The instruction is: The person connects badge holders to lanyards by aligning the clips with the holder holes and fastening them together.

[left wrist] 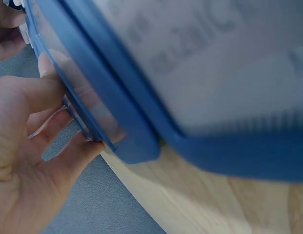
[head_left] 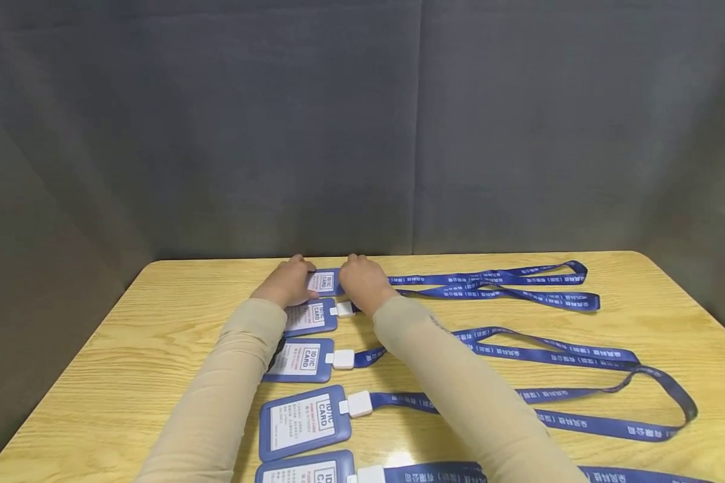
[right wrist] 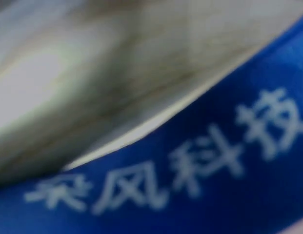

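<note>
At the table's far edge, my left hand (head_left: 286, 282) holds the left end of the farthest blue ID badge holder (head_left: 325, 282). In the left wrist view, the thumb and fingers of that hand (left wrist: 39, 131) grip the holder's edges (left wrist: 95, 105). My right hand (head_left: 365, 282) is at the other end of this holder, covering its clip in the head view. The left wrist view shows the right hand's fingers (left wrist: 9, 31) pinching around the white clip. A blue lanyard (right wrist: 214, 165) with white characters crosses the right wrist view, close up.
Several more badge holders lie in a column toward me, including the second (head_left: 311, 317), third (head_left: 299, 360) and fourth (head_left: 305, 422). Their blue lanyards (head_left: 586, 422) stretch rightward across the wooden table (head_left: 127, 376). A grey curtain (head_left: 362, 134) hangs behind the table.
</note>
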Available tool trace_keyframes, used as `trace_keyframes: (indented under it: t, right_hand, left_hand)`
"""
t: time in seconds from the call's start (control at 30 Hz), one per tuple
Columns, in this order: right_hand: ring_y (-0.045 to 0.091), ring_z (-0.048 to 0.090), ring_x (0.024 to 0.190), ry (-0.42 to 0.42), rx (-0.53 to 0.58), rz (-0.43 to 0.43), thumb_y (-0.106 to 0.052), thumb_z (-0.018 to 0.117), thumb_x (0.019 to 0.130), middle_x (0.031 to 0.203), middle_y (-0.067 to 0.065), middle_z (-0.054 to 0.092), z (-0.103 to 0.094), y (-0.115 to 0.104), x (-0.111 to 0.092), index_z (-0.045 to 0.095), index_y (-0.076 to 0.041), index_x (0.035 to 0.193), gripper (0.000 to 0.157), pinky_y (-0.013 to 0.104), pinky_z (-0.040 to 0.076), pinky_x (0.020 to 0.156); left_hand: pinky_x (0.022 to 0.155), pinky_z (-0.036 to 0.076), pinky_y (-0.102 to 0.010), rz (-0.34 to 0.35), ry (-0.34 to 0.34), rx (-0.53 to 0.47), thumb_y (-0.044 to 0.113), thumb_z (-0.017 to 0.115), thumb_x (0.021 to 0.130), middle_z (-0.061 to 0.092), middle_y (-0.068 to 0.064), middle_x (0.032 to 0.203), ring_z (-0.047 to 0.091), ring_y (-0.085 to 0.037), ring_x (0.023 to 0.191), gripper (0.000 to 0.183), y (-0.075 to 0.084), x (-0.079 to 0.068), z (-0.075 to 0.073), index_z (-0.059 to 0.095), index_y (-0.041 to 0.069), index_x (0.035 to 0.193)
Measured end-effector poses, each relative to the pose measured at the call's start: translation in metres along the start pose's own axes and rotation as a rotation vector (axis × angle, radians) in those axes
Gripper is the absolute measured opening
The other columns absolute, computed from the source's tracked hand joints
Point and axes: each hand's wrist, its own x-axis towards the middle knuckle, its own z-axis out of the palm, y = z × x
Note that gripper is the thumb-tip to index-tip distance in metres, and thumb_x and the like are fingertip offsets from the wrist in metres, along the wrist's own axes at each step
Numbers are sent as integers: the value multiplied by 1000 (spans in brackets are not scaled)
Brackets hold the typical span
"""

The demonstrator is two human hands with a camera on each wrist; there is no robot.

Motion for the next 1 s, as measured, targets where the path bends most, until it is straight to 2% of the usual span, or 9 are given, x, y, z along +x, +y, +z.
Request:
trace_keyframes:
  t: [0.2,0.37,0.47,0.57,0.73,0.83,1.0]
  right_hand:
    - [25,62,104,-62,171,60,-21,68,95,114,11,63,-7,4,4,71,-6,119,29,38,54,91]
    - [24,63,106,-121,339,108,-22,62,99,117,9,66,-15,14,2,68,-5,122,30,39,52,93]
    - [25,62,111,-128,388,98,-23,57,101,121,11,65,-18,21,0,64,-3,126,33,41,51,95]
    - [27,61,116,-98,395,89,-21,58,100,125,11,65,-17,29,-2,64,-4,128,33,43,50,96]
    - [27,61,117,-28,430,85,-18,61,98,127,9,65,-15,43,-9,65,-6,128,33,43,50,95]
    - [27,61,115,7,446,76,-16,61,98,125,9,65,-16,52,-19,66,-6,127,31,42,51,94]
    - [27,64,109,70,423,40,-14,61,98,118,8,67,-18,65,-47,69,-6,121,26,42,53,89]
  left_hand:
    - [109,37,-47,-14,-12,-26,20,74,89,48,-21,136,50,-37,124,59,-6,0,-1,52,-1,140]
    - [111,35,-47,16,-54,-11,22,69,93,44,-22,141,47,-38,130,61,-8,1,-2,47,-2,144]
    - [112,34,-49,13,-75,4,23,66,95,41,-22,145,44,-39,132,61,-10,-1,-4,43,-2,146]
    - [110,35,-53,-4,-79,48,23,62,96,40,-20,148,41,-39,135,59,-9,-3,-5,43,0,147]
    - [106,37,-58,-13,-6,146,21,59,96,42,-17,149,41,-37,136,53,-1,-6,-10,48,4,146]
    - [107,36,-58,16,43,167,23,57,98,42,-16,149,39,-37,138,53,5,-9,-13,46,7,148]
    - [110,32,-56,79,103,182,28,59,99,44,-15,150,37,-35,139,56,10,-23,-17,44,11,150]
